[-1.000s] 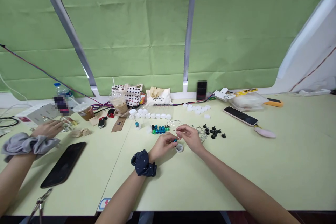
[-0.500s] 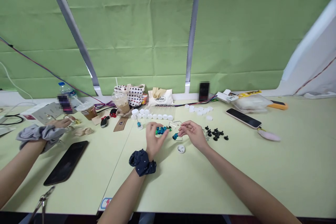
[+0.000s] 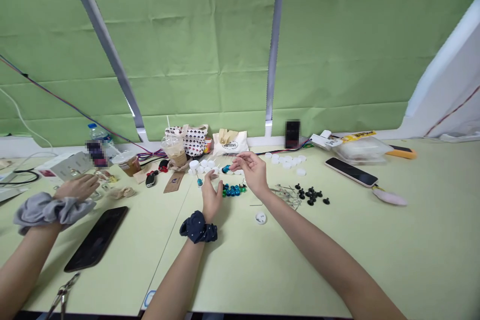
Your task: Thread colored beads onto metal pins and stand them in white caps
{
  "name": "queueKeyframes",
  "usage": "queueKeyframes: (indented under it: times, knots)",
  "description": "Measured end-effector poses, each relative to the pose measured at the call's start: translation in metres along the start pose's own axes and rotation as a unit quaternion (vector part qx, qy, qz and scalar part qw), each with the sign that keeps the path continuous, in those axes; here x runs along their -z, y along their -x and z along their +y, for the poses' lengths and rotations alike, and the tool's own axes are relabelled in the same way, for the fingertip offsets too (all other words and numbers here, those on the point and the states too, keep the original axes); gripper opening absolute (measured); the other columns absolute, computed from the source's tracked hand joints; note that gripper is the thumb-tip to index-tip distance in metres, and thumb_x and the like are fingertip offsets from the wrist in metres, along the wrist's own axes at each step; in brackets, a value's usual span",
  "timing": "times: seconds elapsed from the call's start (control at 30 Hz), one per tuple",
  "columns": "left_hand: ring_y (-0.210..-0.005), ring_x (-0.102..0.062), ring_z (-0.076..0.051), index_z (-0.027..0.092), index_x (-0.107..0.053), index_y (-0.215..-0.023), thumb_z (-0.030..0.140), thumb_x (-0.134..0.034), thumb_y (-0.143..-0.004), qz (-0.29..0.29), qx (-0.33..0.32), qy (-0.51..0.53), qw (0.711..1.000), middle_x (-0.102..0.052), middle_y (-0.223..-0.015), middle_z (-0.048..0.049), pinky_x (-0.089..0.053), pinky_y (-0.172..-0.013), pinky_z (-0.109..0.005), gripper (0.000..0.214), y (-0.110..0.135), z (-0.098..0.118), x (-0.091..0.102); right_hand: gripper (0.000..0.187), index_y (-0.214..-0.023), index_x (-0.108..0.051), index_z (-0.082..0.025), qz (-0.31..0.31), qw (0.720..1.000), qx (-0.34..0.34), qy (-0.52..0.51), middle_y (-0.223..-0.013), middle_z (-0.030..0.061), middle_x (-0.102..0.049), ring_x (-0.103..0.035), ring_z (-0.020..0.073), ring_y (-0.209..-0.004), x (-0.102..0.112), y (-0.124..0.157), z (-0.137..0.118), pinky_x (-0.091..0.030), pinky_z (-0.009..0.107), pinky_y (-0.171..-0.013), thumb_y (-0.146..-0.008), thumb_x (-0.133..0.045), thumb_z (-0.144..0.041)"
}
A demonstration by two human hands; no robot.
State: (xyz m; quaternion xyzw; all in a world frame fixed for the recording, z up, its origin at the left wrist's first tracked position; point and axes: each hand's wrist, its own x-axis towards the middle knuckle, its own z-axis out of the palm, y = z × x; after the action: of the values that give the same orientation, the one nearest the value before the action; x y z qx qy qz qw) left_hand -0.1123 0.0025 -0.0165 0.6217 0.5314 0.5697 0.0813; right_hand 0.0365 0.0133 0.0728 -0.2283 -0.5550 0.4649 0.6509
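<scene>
My right hand (image 3: 254, 172) is raised, its fingertips pinched at a small shiny blue bead-like piece (image 3: 226, 169) with a dark end. Lower and to the left is my left hand (image 3: 212, 197), its thumb and fingers apart with nothing seen between them. A blue bead on a thin upright stem (image 3: 200, 182) stands in a white cap just left of those fingers. Several blue and green beads (image 3: 233, 190) lie between my hands. Thin metal pins (image 3: 287, 196) are piled beyond my right wrist, and a small white cap with tiny bits inside (image 3: 260, 218) sits nearer me.
Black round-headed pieces (image 3: 310, 194) lie right of the pins. White caps (image 3: 287, 160) are grouped behind. A phone (image 3: 351, 172) lies at right, another phone (image 3: 96, 239) at left. A co-worker's hand (image 3: 78, 187) is at far left. Drink cups (image 3: 174, 152) stand behind.
My right hand has lifted the blue piece from the tabletop, moving up and left. My left hand has shifted slightly left, towards the stemmed blue bead.
</scene>
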Motion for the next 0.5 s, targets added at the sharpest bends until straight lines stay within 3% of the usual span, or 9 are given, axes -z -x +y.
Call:
queueKeyframes:
  times: [0.13,0.27,0.5]
  knots:
    - [-0.094,-0.05,-0.021,0.017,-0.041,-0.118,0.023,-0.043,-0.084,-0.025,-0.029,-0.016,0.999,-0.05,-0.098,-0.0087,-0.038,-0.087,-0.037,0.034,0.008,0.012,0.002,0.026,-0.086,-0.054,-0.019,-0.006,1.0,0.012,-0.015,-0.074,0.0013,-0.062,-0.067,0.0162,-0.064,-0.014,-0.003,0.007,-0.058,0.031,-0.062,-0.079,-0.058,-0.044]
    - [-0.087,-0.051,-0.02,0.017,-0.043,-0.112,0.021,-0.041,-0.083,-0.033,-0.023,-0.025,0.999,-0.051,-0.092,-0.0065,-0.04,-0.081,-0.034,0.029,0.014,0.026,0.004,0.024,-0.085,-0.055,-0.017,-0.041,0.999,0.009,-0.016,-0.07,0.0005,-0.063,-0.065,0.0148,-0.059,-0.011,0.006,0.013,-0.057,0.029,-0.059,-0.078,-0.06,-0.04]
    - [-0.074,-0.053,-0.017,0.019,-0.032,-0.129,0.018,-0.043,-0.08,-0.053,-0.004,-0.048,0.997,-0.054,-0.085,-0.0028,-0.042,-0.07,-0.029,0.05,0.017,0.04,0.008,0.022,-0.083,-0.059,-0.016,-0.124,0.991,-0.039,-0.017,-0.065,0.0007,-0.064,-0.063,0.0141,-0.055,0.008,0.013,0.006,-0.053,0.028,-0.056,-0.076,-0.064,-0.036]
